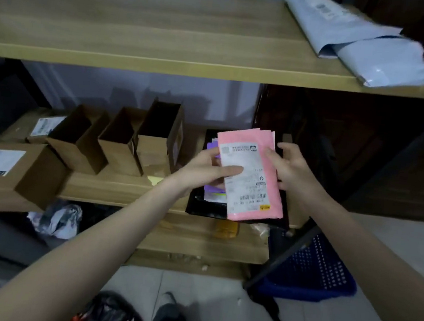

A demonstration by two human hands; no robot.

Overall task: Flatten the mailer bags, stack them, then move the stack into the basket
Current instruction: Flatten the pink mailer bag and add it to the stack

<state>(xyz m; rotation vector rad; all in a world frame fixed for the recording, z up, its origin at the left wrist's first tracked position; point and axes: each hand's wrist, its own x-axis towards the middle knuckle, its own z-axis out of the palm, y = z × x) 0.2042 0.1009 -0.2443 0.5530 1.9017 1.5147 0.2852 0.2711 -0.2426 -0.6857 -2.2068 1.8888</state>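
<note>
A pink mailer bag (267, 192) with a white shipping label lies on top of a stack on the middle shelf. Under it I see a purple mailer (213, 147) and a black mailer (201, 206) at the bottom. My left hand (210, 170) grips the pink mailer's left edge, thumb across the label. My right hand (287, 168) holds its right edge. A blue perforated basket (316, 273) stands on the floor at the lower right, under the shelf's corner. Pale blue-grey mailers (362, 42) lie crumpled on the top shelf at the right.
Several open brown cardboard boxes (118, 142) stand left of the stack, and a labelled box (3, 167) sits at the far left. A black metal shelf leg (287, 254) slants in front of the basket. A black plastic bag (111, 314) lies on the floor.
</note>
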